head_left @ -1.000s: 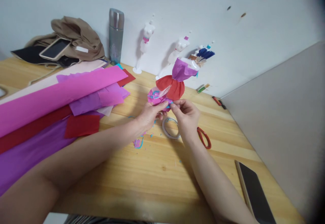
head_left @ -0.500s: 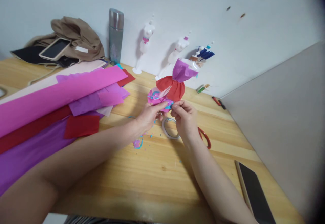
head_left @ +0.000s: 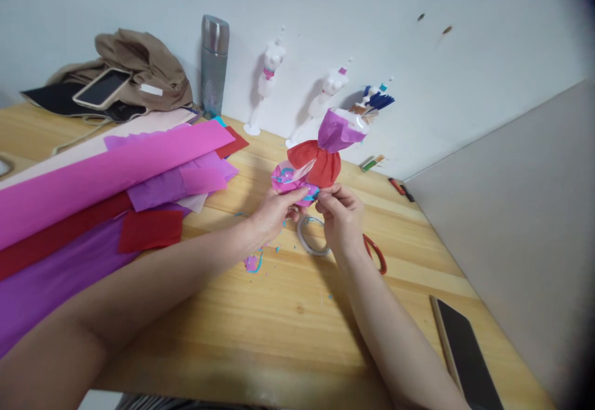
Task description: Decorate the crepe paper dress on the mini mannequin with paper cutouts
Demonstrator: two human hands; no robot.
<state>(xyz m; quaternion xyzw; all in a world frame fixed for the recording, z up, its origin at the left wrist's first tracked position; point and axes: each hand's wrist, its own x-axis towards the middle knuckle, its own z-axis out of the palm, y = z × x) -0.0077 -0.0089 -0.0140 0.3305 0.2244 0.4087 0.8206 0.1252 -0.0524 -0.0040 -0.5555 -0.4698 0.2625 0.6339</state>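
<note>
Pale walls (head_left: 307, 0) stand behind a wooden table (head_left: 232, 329); paper sheets (head_left: 93, 177) in pink, red and purple stretch over its left side; a metal flask (head_left: 215, 62) stands near their far end; the left hand (head_left: 274, 214) clamps a pink-and-blue hem (head_left: 281, 177) under its thumb, beneath the red skirt of a small dressed mannequin (head_left: 335, 131) tilted at centre; a tape roll (head_left: 302, 239) lies below; the right hand (head_left: 344, 214) pinches the hem's right edge; a red loop (head_left: 379, 258) lies partly hidden behind that hand; a dark-screened device (head_left: 467, 351) lies far right.

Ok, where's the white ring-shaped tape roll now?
In the head view, the roll lies on the pale wooden table, just right of centre, partly behind the bare right hand.
</note>
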